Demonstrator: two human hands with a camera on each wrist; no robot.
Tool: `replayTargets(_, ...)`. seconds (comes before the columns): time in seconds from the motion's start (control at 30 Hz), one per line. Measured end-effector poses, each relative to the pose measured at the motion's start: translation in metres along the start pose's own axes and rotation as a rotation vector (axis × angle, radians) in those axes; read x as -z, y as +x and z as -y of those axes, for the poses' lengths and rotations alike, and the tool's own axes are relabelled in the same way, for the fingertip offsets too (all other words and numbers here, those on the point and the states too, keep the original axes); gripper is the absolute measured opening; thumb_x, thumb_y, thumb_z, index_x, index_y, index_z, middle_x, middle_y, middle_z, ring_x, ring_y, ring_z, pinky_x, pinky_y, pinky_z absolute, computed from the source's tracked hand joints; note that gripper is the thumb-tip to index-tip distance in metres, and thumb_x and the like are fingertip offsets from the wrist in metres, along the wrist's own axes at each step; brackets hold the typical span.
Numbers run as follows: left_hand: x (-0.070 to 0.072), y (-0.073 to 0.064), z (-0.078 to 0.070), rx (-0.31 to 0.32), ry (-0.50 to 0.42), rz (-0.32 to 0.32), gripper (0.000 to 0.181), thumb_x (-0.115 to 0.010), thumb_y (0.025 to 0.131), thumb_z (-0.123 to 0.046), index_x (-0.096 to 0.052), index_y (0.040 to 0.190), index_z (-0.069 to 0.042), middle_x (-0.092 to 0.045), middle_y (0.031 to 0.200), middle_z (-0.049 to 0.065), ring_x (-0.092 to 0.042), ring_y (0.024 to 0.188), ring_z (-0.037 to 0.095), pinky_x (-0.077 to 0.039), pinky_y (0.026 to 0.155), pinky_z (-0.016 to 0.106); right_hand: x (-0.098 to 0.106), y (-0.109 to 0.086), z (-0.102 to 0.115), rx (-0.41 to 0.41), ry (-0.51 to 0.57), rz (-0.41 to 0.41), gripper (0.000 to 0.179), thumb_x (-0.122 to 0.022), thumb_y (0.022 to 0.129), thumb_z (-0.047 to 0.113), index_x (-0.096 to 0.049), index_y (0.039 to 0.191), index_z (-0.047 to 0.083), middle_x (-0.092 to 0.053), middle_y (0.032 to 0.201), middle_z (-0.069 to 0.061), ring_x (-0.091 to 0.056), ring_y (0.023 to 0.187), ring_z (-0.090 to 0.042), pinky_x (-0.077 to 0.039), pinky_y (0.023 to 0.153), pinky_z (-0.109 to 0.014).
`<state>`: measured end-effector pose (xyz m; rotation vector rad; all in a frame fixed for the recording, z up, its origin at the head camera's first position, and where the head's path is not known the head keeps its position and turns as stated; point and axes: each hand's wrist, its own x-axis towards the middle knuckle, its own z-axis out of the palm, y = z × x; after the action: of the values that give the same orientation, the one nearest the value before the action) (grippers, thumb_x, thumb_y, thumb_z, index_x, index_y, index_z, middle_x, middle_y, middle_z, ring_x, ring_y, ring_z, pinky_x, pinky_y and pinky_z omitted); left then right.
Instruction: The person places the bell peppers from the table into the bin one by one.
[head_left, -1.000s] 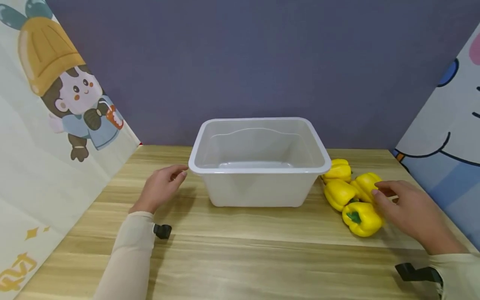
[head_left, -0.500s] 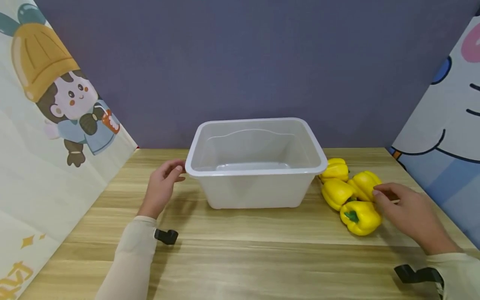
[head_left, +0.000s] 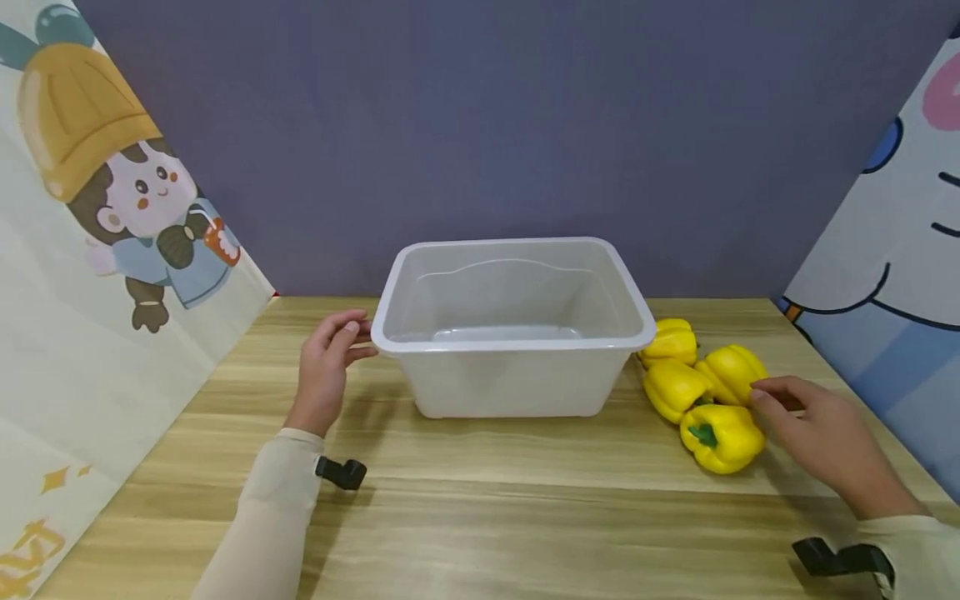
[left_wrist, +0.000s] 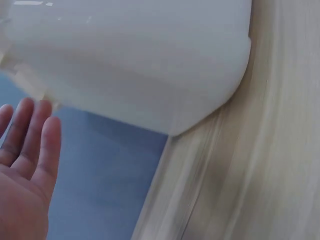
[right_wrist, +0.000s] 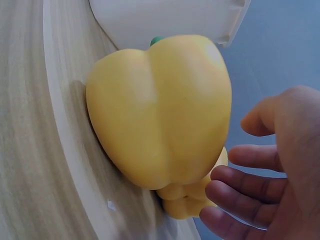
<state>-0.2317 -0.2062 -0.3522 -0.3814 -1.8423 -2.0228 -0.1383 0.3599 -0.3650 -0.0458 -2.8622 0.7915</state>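
A white plastic bin (head_left: pixel 517 379) stands upright on the wooden table. My left hand (head_left: pixel 324 367) is beside its left end, fingertips close to the rim; in the left wrist view the fingers look extended, and the hand (left_wrist: pixel 25 165) holds nothing. Several yellow bell peppers lie clustered to the right of the bin. The nearest bell pepper (head_left: pixel 722 439) shows its green stem, and another bell pepper (head_left: pixel 731 373) lies behind it. My right hand (head_left: pixel 832 442) is just right of these, fingers loosely bent. In the right wrist view a gap shows between the fingers and the large bell pepper (right_wrist: pixel 160 110).
A dark blue-grey panel (head_left: pixel 465 125) rises behind the bin and table. Cartoon-printed white sheets (head_left: pixel 45 333) border the table at left and right. Each wrist carries a black mount (head_left: pixel 341 472). The wooden tabletop (head_left: pixel 510 517) extends in front of the bin.
My left hand has moved slightly right, closer to the bin's rim, and its fingers have straightened. The right hand stays nearly still beside the peppers. The head view has shifted slightly.
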Motion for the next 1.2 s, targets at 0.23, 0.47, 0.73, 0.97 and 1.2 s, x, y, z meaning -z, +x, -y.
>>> replayTargets(0.23, -0.015, 0.004, 0.0, -0.035, -0.045, -0.064, 0.036, -0.048, 0.104, -0.013, -0.055, 0.122, 0.017, -0.067, 0.102, 0.006, -0.065, 0.093, 0.02, -0.055, 0.076, 0.029, -0.001, 0.0, -0.003, -0.034, 0.001, 0.031, 0.056, -0.048, 0.103, 0.045, -0.059, 0.13, -0.004, -0.061, 0.123, -0.03, -0.057, 0.103, -0.045, -0.05, 0.068, -0.047)
replayTargets(0.47, -0.017, 0.012, -0.003, -0.078, -0.084, -0.112, 0.032, -0.046, 0.105, -0.019, -0.061, 0.117, 0.007, -0.067, 0.105, 0.02, -0.067, 0.09, 0.022, -0.055, 0.075, 0.03, 0.0, -0.002, -0.003, -0.048, 0.011, 0.069, 0.059, -0.046, 0.104, 0.046, -0.056, 0.134, -0.004, -0.058, 0.127, -0.031, -0.055, 0.106, -0.046, -0.05, 0.071, -0.05)
replayTargets(0.73, -0.02, 0.012, -0.003, -0.046, -0.108, -0.096, 0.032, -0.046, 0.104, -0.016, -0.06, 0.117, 0.009, -0.069, 0.102, 0.012, -0.066, 0.09, 0.022, -0.055, 0.073, 0.03, -0.002, -0.004, -0.004, -0.06, 0.015, 0.097, 0.06, -0.044, 0.104, 0.046, -0.055, 0.134, -0.005, -0.055, 0.129, -0.033, -0.055, 0.108, -0.047, -0.051, 0.074, -0.053)
replayTargets(0.97, -0.028, 0.011, -0.003, -0.047, -0.057, -0.072, 0.034, -0.05, 0.103, -0.019, -0.062, 0.12, 0.008, -0.068, 0.105, 0.008, -0.064, 0.096, 0.023, -0.053, 0.076, 0.029, -0.005, -0.007, -0.007, -0.037, 0.023, 0.087, 0.058, -0.045, 0.104, 0.045, -0.056, 0.133, -0.005, -0.056, 0.128, -0.034, -0.056, 0.106, -0.047, -0.051, 0.074, -0.053)
replayTargets(1.2, -0.029, 0.008, -0.005, -0.044, -0.013, -0.07, 0.033, -0.051, 0.103, -0.018, -0.063, 0.121, 0.006, -0.066, 0.109, 0.007, -0.062, 0.1, 0.024, -0.052, 0.078, 0.029, -0.007, -0.005, -0.005, -0.037, 0.037, 0.093, 0.058, -0.044, 0.105, 0.045, -0.056, 0.133, -0.004, -0.056, 0.129, -0.032, -0.055, 0.108, -0.046, -0.05, 0.075, -0.053)
